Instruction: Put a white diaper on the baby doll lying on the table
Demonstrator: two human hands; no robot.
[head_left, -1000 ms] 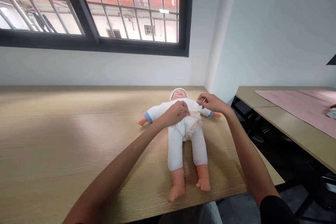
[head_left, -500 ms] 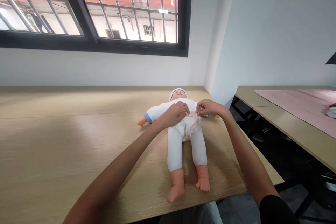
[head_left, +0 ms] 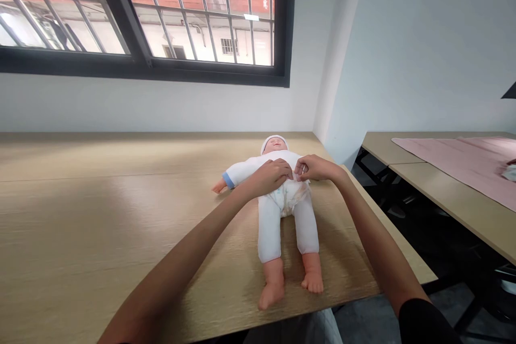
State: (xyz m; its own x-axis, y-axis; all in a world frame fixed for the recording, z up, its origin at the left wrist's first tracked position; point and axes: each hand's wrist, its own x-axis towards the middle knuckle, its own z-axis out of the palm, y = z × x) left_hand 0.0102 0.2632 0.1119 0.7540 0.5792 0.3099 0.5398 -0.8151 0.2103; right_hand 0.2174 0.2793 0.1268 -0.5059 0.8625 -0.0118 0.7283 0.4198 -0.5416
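A baby doll [head_left: 269, 234] in white lies on its back on the table, feet towards me. Around its hips is a white diaper [head_left: 287, 199]. My left hand [head_left: 274, 176] rests over the diaper's waist at the doll's belly, its curled fingers gripping the front edge. Closed in a pinch, my right hand [head_left: 314, 167] holds the diaper's waist at the other side. The two hands nearly meet, and they hide the middle of the waistband. The doll's arm on the right is mostly covered by my right hand.
The wooden table [head_left: 100, 215] ends close by on the right. Past a gap stands a second table [head_left: 451, 193] with a pink cloth [head_left: 455, 158], where part of another person's hand and a white item show at the edge. A barred window [head_left: 209, 16] is ahead.
My right hand has moved left across the doll's belly, closer to my left hand, with the diaper's edge. My left hand has barely shifted.
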